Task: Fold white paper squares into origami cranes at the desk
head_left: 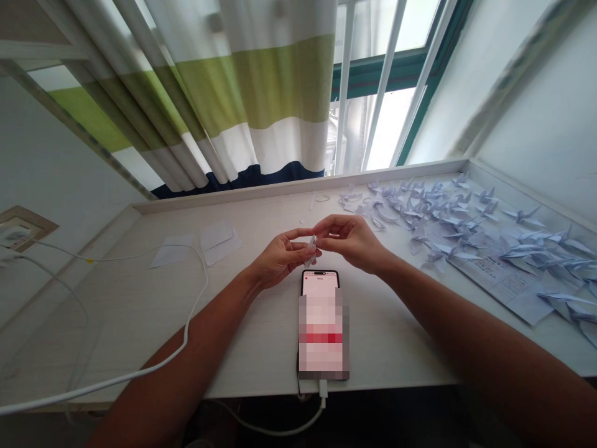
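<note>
Presently, left hand [282,256] and right hand [347,239] both pinch a small folded white paper [311,243] at their fingertips, held above the bench [261,336], just beyond the phone [320,300]. Risk, judged: uneven pulling could tear it or skew a crease; a loosened pinch could drop it onto the phone.

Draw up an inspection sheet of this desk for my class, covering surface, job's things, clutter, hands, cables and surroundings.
Surface: pale desk with a raised rim at the back.
Job's things: small paper piece, held; many paper cranes at right; loose sheets at left.
Clutter: lit phone near the front edge; printed page under some cranes.
Left hand: pinches the paper piece.
Right hand: fingertips on the paper piece.
Cables: white cable crosses in front of the left forearm; charging lead plugged into the phone.
Surroundings: striped curtain, barred window, wall socket.
</note>
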The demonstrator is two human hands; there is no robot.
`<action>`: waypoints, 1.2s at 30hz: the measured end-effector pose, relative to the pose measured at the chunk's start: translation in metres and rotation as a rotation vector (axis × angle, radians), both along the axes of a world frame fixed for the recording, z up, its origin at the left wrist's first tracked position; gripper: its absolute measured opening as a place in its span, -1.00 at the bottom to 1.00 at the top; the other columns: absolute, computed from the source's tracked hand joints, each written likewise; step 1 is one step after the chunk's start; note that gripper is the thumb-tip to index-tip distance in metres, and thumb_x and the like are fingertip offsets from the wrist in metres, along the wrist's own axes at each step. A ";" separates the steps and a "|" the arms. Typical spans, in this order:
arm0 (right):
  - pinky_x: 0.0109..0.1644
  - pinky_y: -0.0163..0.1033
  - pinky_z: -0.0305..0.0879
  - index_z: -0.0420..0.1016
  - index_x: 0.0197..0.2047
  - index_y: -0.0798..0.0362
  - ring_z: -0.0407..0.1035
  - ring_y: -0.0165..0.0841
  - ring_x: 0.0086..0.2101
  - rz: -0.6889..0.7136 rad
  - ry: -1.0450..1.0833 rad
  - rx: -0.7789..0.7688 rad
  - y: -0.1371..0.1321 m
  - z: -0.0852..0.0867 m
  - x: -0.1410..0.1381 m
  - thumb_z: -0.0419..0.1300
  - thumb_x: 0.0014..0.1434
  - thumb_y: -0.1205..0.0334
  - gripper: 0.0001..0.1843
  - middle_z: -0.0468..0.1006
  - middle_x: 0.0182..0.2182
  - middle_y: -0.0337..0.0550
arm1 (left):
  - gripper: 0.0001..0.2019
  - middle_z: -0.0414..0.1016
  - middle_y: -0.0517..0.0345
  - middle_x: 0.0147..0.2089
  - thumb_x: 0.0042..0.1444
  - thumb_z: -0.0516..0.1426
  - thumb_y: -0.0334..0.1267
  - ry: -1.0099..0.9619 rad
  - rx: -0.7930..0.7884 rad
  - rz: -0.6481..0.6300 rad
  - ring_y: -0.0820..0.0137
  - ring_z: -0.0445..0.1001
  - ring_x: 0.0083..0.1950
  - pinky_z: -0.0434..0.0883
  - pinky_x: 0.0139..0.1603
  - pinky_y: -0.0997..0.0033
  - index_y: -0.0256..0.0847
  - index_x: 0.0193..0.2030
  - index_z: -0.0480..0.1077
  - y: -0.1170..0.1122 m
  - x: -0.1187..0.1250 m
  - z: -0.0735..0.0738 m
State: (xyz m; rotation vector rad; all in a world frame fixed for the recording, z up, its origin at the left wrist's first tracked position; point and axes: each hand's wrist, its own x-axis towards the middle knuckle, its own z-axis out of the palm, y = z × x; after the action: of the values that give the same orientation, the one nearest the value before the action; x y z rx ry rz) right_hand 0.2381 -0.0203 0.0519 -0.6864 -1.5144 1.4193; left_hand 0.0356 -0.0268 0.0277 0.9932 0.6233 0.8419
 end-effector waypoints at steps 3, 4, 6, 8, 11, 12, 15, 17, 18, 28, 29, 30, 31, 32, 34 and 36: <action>-0.15 -0.14 0.55 0.65 -0.32 0.11 0.60 -0.32 -0.36 0.023 -0.045 -0.007 0.001 0.001 0.003 0.48 0.04 0.23 -0.83 0.69 -0.40 -0.15 | -0.52 0.64 0.05 -0.31 0.02 0.45 -0.33 -0.017 -0.006 -0.009 0.42 0.57 -0.29 0.43 -0.17 0.40 -0.24 0.10 0.53 0.000 -0.001 0.000; -0.15 -0.14 0.55 0.65 -0.32 0.11 0.60 -0.31 -0.35 0.055 -0.051 -0.013 0.002 0.001 0.004 0.48 0.05 0.22 -0.83 0.70 -0.39 -0.14 | -0.52 0.65 0.04 -0.31 0.04 0.44 -0.33 -0.018 -0.008 -0.022 0.42 0.57 -0.29 0.43 -0.17 0.40 -0.24 0.12 0.52 0.000 -0.001 -0.001; -0.14 -0.15 0.55 0.65 -0.30 0.11 0.61 -0.31 -0.35 0.131 -0.060 -0.034 0.004 0.001 0.007 0.48 0.06 0.21 -0.81 0.70 -0.40 -0.14 | -0.53 0.65 0.03 -0.29 0.08 0.42 -0.34 -0.011 -0.014 -0.060 0.42 0.58 -0.30 0.44 -0.16 0.39 -0.23 0.14 0.51 0.000 -0.003 -0.001; -0.13 -0.15 0.55 0.63 -0.28 0.12 0.62 -0.31 -0.35 0.199 -0.068 -0.056 0.006 0.001 0.010 0.49 0.06 0.20 -0.79 0.70 -0.41 -0.14 | -0.54 0.66 0.02 -0.27 0.09 0.41 -0.34 -0.006 -0.027 -0.089 0.42 0.59 -0.29 0.45 -0.15 0.38 -0.22 0.15 0.51 0.000 -0.004 -0.002; -0.12 -0.14 0.55 0.63 -0.28 0.13 0.62 -0.30 -0.33 0.239 -0.085 -0.059 0.006 0.000 0.012 0.48 0.08 0.20 -0.79 0.70 -0.40 -0.11 | -0.53 0.67 0.01 -0.27 0.09 0.41 -0.34 -0.007 -0.052 -0.085 0.39 0.61 -0.27 0.46 -0.14 0.38 -0.22 0.15 0.52 -0.001 -0.004 -0.001; -0.12 -0.14 0.56 0.63 -0.27 0.13 0.62 -0.30 -0.32 0.239 -0.092 -0.053 0.006 0.000 0.013 0.47 0.09 0.20 -0.80 0.70 -0.39 -0.10 | -0.53 0.67 0.01 -0.28 0.09 0.41 -0.34 -0.008 -0.060 -0.076 0.38 0.62 -0.26 0.47 -0.15 0.38 -0.23 0.15 0.53 -0.001 -0.004 0.000; -0.13 -0.15 0.56 0.64 -0.28 0.13 0.62 -0.30 -0.32 0.233 -0.117 -0.041 0.006 0.000 0.014 0.47 0.10 0.19 -0.80 0.70 -0.39 -0.10 | -0.51 0.68 -0.02 -0.29 0.08 0.42 -0.32 -0.006 -0.070 -0.064 0.35 0.63 -0.25 0.47 -0.18 0.38 -0.25 0.17 0.53 -0.001 -0.004 0.000; -0.13 -0.15 0.56 0.64 -0.28 0.13 0.62 -0.31 -0.31 0.246 -0.129 -0.039 0.005 0.002 0.015 0.46 0.10 0.16 -0.79 0.71 -0.38 -0.10 | -0.51 0.68 -0.04 -0.28 0.09 0.42 -0.31 -0.002 -0.063 -0.073 0.35 0.62 -0.27 0.46 -0.23 0.40 -0.27 0.18 0.53 0.000 -0.004 -0.001; -0.12 -0.15 0.56 0.64 -0.28 0.13 0.62 -0.31 -0.30 0.255 -0.134 -0.037 0.005 0.003 0.016 0.46 0.10 0.15 -0.78 0.71 -0.37 -0.10 | -0.51 0.68 -0.04 -0.27 0.10 0.41 -0.30 0.002 -0.057 -0.082 0.36 0.61 -0.29 0.46 -0.25 0.40 -0.27 0.18 0.52 0.000 -0.004 -0.002; -0.20 -0.20 0.52 0.61 -0.30 0.13 0.59 -0.33 -0.34 0.255 -0.231 0.001 0.003 0.006 0.016 0.43 0.13 0.14 -0.78 0.70 -0.38 -0.10 | -0.43 0.68 -0.07 -0.29 0.09 0.42 -0.23 0.029 -0.070 -0.116 0.44 0.54 -0.44 0.43 -0.34 0.43 -0.31 0.24 0.49 -0.001 -0.003 -0.002; -0.22 -0.21 0.52 0.61 -0.30 0.13 0.58 -0.33 -0.35 0.255 -0.228 0.000 0.003 0.005 0.016 0.43 0.13 0.15 -0.79 0.70 -0.39 -0.10 | -0.42 0.68 -0.08 -0.29 0.09 0.42 -0.23 0.035 -0.065 -0.111 0.43 0.55 -0.43 0.42 -0.34 0.43 -0.31 0.25 0.48 -0.001 -0.003 -0.002; -0.23 -0.22 0.51 0.61 -0.31 0.13 0.58 -0.33 -0.36 0.252 -0.226 -0.003 0.003 0.005 0.016 0.42 0.12 0.16 -0.80 0.70 -0.40 -0.09 | -0.40 0.68 -0.10 -0.27 0.10 0.41 -0.22 0.046 -0.054 -0.104 0.41 0.56 -0.41 0.41 -0.34 0.43 -0.30 0.27 0.46 -0.001 -0.003 -0.002; -0.25 -0.23 0.51 0.61 -0.32 0.13 0.57 -0.34 -0.37 0.241 -0.224 -0.006 0.004 0.005 0.016 0.42 0.12 0.18 -0.82 0.70 -0.40 -0.09 | -0.38 0.69 -0.11 -0.26 0.10 0.41 -0.22 0.062 -0.039 -0.093 0.39 0.58 -0.37 0.41 -0.33 0.43 -0.29 0.29 0.44 -0.001 -0.003 -0.002; -0.27 -0.23 0.50 0.61 -0.34 0.13 0.57 -0.34 -0.38 0.222 -0.225 -0.006 0.005 0.005 0.016 0.41 0.11 0.20 -0.84 0.69 -0.42 -0.10 | -0.35 0.69 -0.11 -0.26 0.10 0.41 -0.22 0.083 -0.015 -0.077 0.37 0.59 -0.34 0.40 -0.32 0.43 -0.27 0.32 0.41 0.000 -0.003 -0.002; -0.30 -0.24 0.49 0.61 -0.39 0.12 0.57 -0.33 -0.40 0.172 -0.245 -0.004 0.007 0.005 0.016 0.39 0.10 0.24 -0.88 0.69 -0.45 -0.11 | -0.28 0.69 -0.08 -0.27 0.10 0.41 -0.21 0.138 0.051 -0.036 0.36 0.59 -0.33 0.39 -0.29 0.42 -0.25 0.38 0.34 0.001 -0.004 -0.003; -0.31 -0.24 0.50 0.61 -0.43 0.10 0.57 -0.33 -0.42 0.118 -0.278 0.001 0.008 0.006 0.017 0.37 0.09 0.27 -0.90 0.68 -0.48 -0.12 | -0.23 0.69 -0.03 -0.31 0.10 0.42 -0.20 0.188 0.126 0.015 0.41 0.55 -0.38 0.39 -0.26 0.41 -0.24 0.42 0.29 0.002 -0.005 -0.004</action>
State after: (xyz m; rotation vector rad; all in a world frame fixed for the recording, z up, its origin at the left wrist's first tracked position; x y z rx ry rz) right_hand 0.2547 -0.0121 0.0575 -0.8326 -1.7962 1.4550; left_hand 0.0308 -0.0248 0.0242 1.1923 0.7457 0.8143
